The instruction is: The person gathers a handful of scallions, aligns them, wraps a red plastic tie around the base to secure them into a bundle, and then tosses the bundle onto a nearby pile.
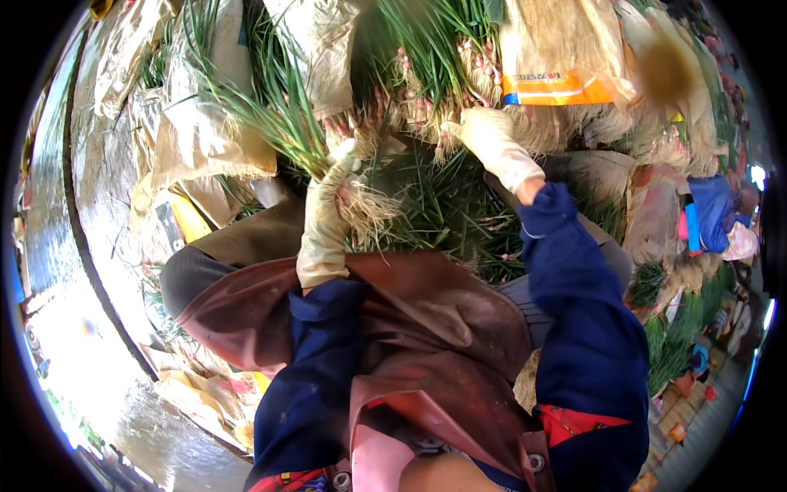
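Note:
My left hand [329, 201], in a cream glove, is closed round a bunch of spring onions [287, 131]. Its long green leaves point up and to the left, and its pale stringy roots [369, 207] hang out to the right of the glove. Further right, my right hand [485, 135], gloved alike, reaches to the front of a heap of spring onions [430, 90] with pinkish bulbs. The fingers there are bent together at the bulbs and roots; exactly how many stalks they pinch is hidden.
Pale sacks [566, 49] cover parts of the heap, one with an orange band. Loose green leaves [443, 205] litter the ground before my brown apron [434, 303]. A wet shiny floor [106, 271] lies at the left. More bundles [689, 320] and a blue bag [711, 215] are at the right.

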`<control>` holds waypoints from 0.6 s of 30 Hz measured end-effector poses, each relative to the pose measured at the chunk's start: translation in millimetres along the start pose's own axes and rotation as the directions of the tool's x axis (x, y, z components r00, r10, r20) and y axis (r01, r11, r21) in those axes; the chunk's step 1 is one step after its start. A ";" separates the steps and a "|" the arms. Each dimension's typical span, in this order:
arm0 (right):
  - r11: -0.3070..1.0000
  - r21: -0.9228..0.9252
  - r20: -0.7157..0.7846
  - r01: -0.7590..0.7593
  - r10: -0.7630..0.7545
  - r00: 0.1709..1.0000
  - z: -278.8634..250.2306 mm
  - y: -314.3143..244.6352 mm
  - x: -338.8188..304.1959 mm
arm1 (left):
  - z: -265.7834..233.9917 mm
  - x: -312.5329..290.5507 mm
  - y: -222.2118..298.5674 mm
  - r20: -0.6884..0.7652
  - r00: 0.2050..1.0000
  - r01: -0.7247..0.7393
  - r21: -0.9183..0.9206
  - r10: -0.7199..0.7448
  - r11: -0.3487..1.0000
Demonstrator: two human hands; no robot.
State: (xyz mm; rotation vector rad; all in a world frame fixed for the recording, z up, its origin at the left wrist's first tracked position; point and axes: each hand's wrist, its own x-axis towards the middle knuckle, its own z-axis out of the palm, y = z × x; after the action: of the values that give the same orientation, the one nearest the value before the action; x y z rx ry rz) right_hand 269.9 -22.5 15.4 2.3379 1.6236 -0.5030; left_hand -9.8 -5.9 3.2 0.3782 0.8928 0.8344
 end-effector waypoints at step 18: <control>0.948 0.299 0.027 -0.107 0.104 0.994 -22.0 -15.6 -10.2 | 8.3 5.0 -18.4 -0.017 0.997 0.072 0.097 -0.071 0.993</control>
State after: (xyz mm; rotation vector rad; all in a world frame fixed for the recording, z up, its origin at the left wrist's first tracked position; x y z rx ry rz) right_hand 255.0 -17.1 39.5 2.6152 1.4951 -0.7858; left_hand 7.4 -13.3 -5.7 0.4238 0.9567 0.7299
